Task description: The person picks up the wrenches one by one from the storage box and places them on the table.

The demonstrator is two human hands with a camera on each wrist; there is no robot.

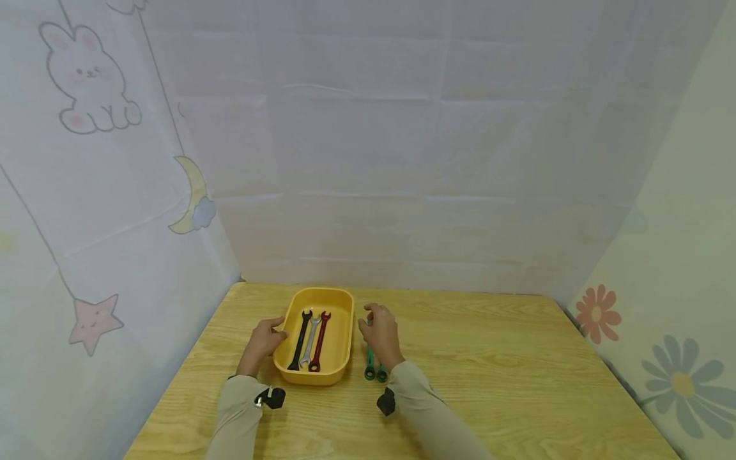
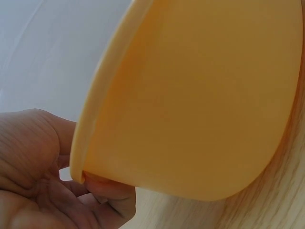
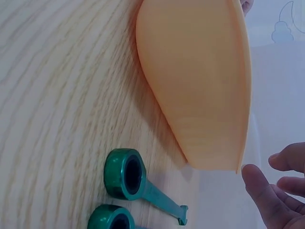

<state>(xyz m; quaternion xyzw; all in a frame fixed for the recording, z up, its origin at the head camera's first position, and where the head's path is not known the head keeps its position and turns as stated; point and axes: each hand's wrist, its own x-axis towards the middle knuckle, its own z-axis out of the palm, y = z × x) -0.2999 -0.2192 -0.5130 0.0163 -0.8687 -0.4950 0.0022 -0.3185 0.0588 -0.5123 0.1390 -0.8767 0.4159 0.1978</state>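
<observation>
The left grip [image 1: 263, 337], a bare hand, holds the yellow tray [image 1: 340, 332] by its rim at 9 o'clock, fingertips bent beneath the outer lip. The right grip [image 1: 382, 332] is at the tray's 3 o'clock side, moderately parted and holding nothing, the digits loosely bent just beside the rim; contact with the rim cannot be confirmed.

The tray rests on the wood-grain worktop [image 1: 517, 358], its long sides running from 12 to 6 o'clock. Inside, three wrenches lie side by side, each with an open jaw end pointing between 12 and 1 o'clock: a black wrench [image 1: 299, 340] nearest 9 o'clock, a silver wrench [image 1: 310, 342] in the middle, and a red wrench [image 1: 319, 342] nearest 3 o'clock. The red one has its ring end towards 6 o'clock.

Outside the tray, towards 4 o'clock, two green wrenches [image 1: 370, 361] lie next to each other on the worktop, ring ends towards 6 o'clock. The right hand partly covers them from above in the head view. A pale cloth [image 1: 374, 160] stands behind the worktop at 12 o'clock.
</observation>
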